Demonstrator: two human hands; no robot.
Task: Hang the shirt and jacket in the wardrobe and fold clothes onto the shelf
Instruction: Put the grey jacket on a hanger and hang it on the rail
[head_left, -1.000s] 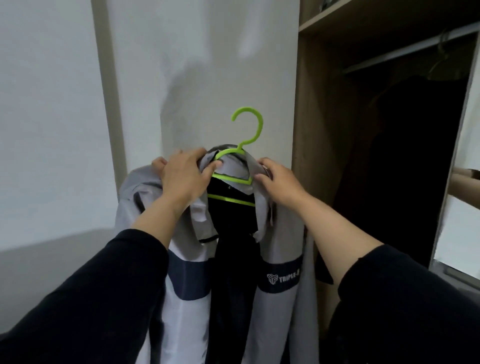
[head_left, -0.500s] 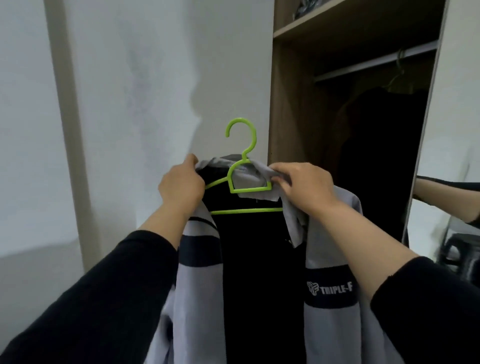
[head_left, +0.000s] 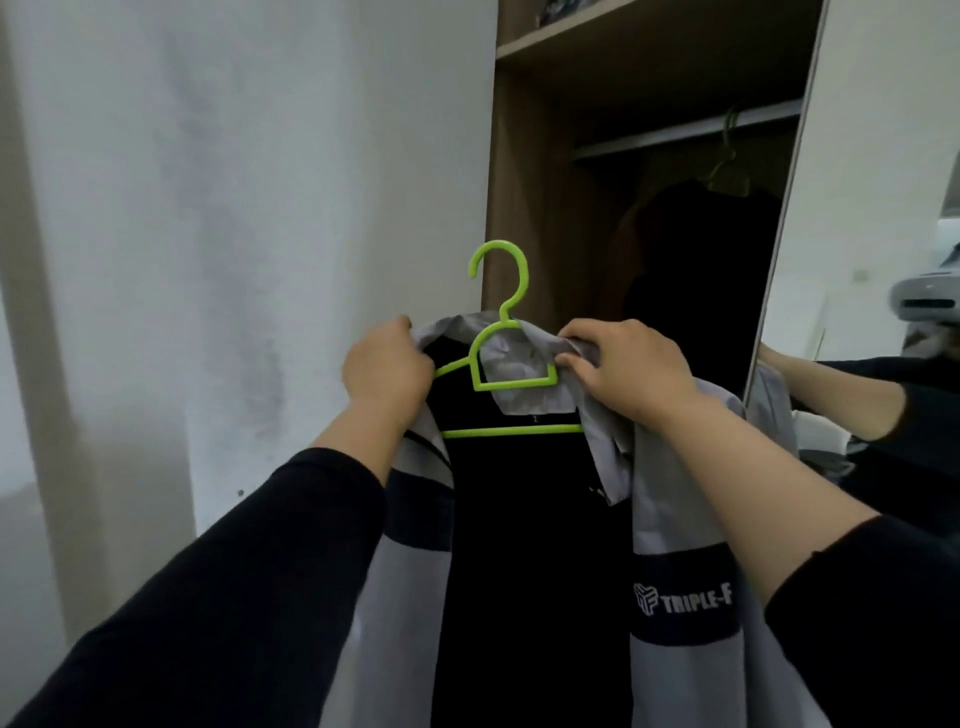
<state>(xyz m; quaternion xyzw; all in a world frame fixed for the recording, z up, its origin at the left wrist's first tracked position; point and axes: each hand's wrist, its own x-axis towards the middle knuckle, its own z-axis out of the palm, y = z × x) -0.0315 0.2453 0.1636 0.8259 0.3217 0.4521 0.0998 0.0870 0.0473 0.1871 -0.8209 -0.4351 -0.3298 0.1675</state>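
Note:
A grey jacket (head_left: 670, 509) with a dark band and black lining hangs open on a lime green hanger (head_left: 511, 364), held up in front of me. My left hand (head_left: 387, 366) grips the jacket's left shoulder over the hanger arm. My right hand (head_left: 623, 366) pinches the grey collar at the right shoulder. The hanger's hook points up, free, just left of the open wardrobe (head_left: 524, 208). Inside, a metal rail (head_left: 675, 135) carries another green hanger (head_left: 727, 166) with a dark garment (head_left: 696, 280).
A white wall (head_left: 260, 208) fills the left. The wardrobe's wooden side panel stands directly behind the hook, with a shelf (head_left: 597, 26) above the rail. At the right, a mirrored door (head_left: 872, 208) reflects my arm.
The jacket and hanger have shifted right toward the wardrobe opening. My right hand moved from the jacket's front edge onto its collar and right shoulder. The view turned toward the wardrobe.

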